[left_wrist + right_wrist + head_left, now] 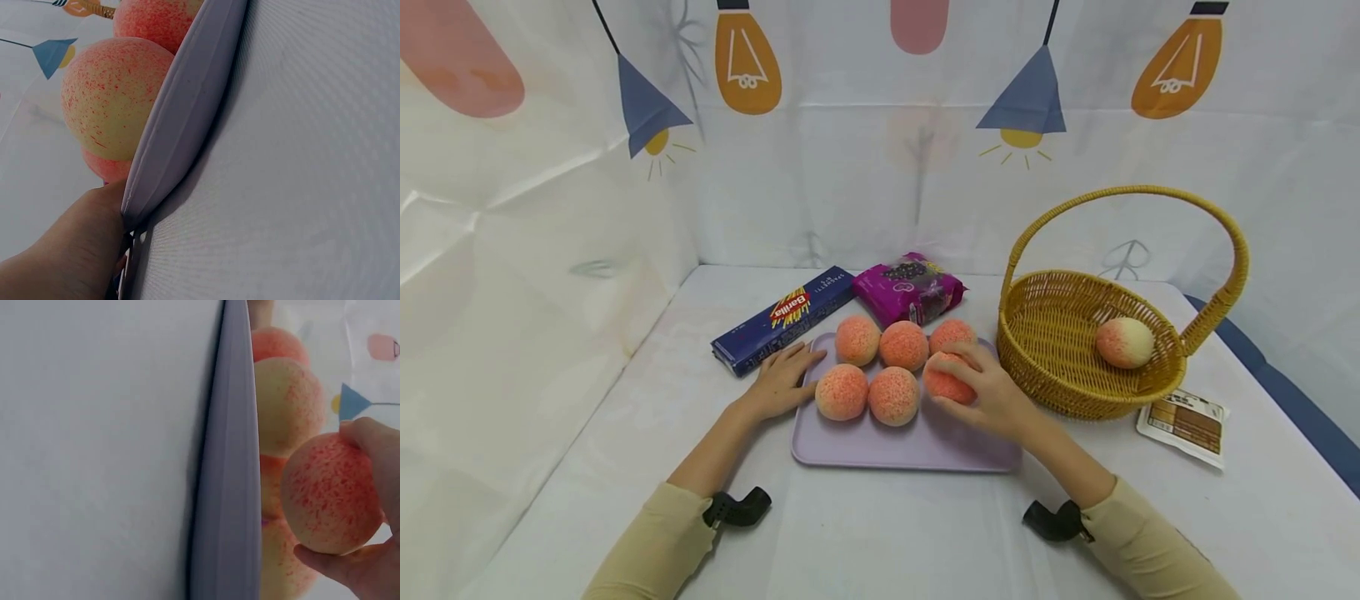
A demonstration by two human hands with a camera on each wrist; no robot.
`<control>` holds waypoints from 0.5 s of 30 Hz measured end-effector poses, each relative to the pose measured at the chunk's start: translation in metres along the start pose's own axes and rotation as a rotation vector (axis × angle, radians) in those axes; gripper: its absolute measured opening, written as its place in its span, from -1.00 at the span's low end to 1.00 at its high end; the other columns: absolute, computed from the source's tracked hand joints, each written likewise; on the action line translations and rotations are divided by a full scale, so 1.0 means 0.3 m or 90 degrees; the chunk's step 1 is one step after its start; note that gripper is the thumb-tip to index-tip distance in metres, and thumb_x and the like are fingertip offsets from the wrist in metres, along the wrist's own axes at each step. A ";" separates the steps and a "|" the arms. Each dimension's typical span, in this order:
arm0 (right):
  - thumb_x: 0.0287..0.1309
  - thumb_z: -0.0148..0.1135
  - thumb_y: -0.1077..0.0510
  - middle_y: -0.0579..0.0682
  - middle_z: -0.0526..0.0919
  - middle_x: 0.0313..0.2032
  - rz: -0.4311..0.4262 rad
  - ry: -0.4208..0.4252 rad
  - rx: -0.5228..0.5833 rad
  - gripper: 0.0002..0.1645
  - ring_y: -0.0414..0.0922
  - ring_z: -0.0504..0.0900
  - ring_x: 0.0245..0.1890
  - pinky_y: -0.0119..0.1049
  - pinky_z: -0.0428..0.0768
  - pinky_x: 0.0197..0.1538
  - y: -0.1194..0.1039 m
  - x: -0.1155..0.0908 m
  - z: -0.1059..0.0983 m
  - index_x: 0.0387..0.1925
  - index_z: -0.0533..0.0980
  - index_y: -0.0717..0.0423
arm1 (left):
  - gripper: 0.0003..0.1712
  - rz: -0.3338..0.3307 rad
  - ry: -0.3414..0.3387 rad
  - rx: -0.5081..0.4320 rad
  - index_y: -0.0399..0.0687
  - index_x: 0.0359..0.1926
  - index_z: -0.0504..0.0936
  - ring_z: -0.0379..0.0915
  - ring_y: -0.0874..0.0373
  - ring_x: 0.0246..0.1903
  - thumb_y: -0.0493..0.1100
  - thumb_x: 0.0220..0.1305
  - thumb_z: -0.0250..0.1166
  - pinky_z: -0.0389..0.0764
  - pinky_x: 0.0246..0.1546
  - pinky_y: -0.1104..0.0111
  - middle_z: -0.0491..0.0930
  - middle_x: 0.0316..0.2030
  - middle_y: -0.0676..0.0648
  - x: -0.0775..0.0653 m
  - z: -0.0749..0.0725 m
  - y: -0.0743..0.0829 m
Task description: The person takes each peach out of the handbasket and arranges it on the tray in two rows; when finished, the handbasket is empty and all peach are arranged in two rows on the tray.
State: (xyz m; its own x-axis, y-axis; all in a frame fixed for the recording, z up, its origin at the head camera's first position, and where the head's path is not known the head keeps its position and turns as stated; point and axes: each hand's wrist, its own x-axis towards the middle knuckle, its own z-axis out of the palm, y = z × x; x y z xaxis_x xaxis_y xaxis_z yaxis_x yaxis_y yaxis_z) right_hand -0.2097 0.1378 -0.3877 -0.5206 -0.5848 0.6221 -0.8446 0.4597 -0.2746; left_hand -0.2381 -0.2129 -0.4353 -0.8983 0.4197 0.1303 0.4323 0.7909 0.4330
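A lilac tray [865, 450] lies on the table with several round pinkish-orange peaches [894, 397] grouped in two rows. My right hand [988, 392] grips a peach [331, 494] over the tray's right side, its thumb and fingers on opposite sides of the fruit. In the right wrist view that peach overlaps others behind it. At the tray's left edge rests my left hand [781, 383], fingers extended, beside the nearest peach. The left wrist view has this hand [81, 244] against the tray's rim [181, 125], its fingertips mostly hidden.
A yellow wicker basket [1052, 392] with a tall handle stands right of the tray and contains one pale peach [1124, 342]. Behind the tray lie a blue spaghetti box [786, 321] and a purple packet [910, 287]. A brown-and-white packet [1183, 427] is in front of the basket.
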 end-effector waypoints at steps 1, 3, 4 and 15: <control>-0.10 0.40 0.04 0.05 0.45 0.01 0.004 -0.009 0.001 -0.49 -0.03 0.40 0.06 -0.13 0.45 0.05 -0.001 -0.002 0.003 -0.03 0.51 -0.01 | -0.32 0.002 0.001 0.000 -0.11 0.30 0.28 -0.10 -0.18 0.32 0.11 0.23 0.06 -0.17 0.21 -0.13 0.15 0.30 -0.29 0.000 -0.001 0.000; -0.08 0.38 0.03 0.05 0.44 0.01 0.010 -0.026 0.001 -0.51 -0.03 0.40 0.06 -0.14 0.45 0.04 -0.002 -0.008 0.009 -0.04 0.51 -0.03 | -0.33 0.003 0.004 0.000 -0.11 0.29 0.28 -0.09 -0.19 0.31 0.10 0.23 0.06 -0.16 0.21 -0.13 0.16 0.29 -0.29 0.000 -0.002 0.001; -0.07 0.38 0.02 0.05 0.44 0.01 0.014 -0.032 0.003 -0.52 -0.04 0.40 0.06 -0.14 0.45 0.04 -0.003 -0.009 0.011 -0.04 0.51 -0.03 | -0.33 0.003 0.004 -0.002 -0.11 0.29 0.28 -0.09 -0.19 0.32 0.09 0.23 0.06 -0.16 0.21 -0.13 0.16 0.29 -0.29 0.000 -0.003 0.002; -0.12 0.42 -0.01 0.12 0.42 0.02 0.049 -0.070 0.021 -0.46 -0.03 0.37 0.08 -0.07 0.44 0.05 0.004 -0.024 0.028 -0.04 0.48 -0.05 | -0.39 0.007 0.003 -0.006 -0.11 0.29 0.28 -0.09 -0.18 0.32 0.05 0.28 0.01 -0.17 0.21 -0.13 0.16 0.29 -0.28 0.003 -0.001 0.003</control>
State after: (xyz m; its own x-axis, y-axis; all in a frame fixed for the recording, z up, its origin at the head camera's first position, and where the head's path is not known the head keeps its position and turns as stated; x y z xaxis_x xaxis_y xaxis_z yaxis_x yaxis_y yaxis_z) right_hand -0.2080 0.1370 -0.3988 -0.5926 -0.6196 0.5147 -0.8046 0.4847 -0.3431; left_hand -0.2384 -0.2119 -0.4346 -0.8940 0.4259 0.1395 0.4413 0.7823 0.4396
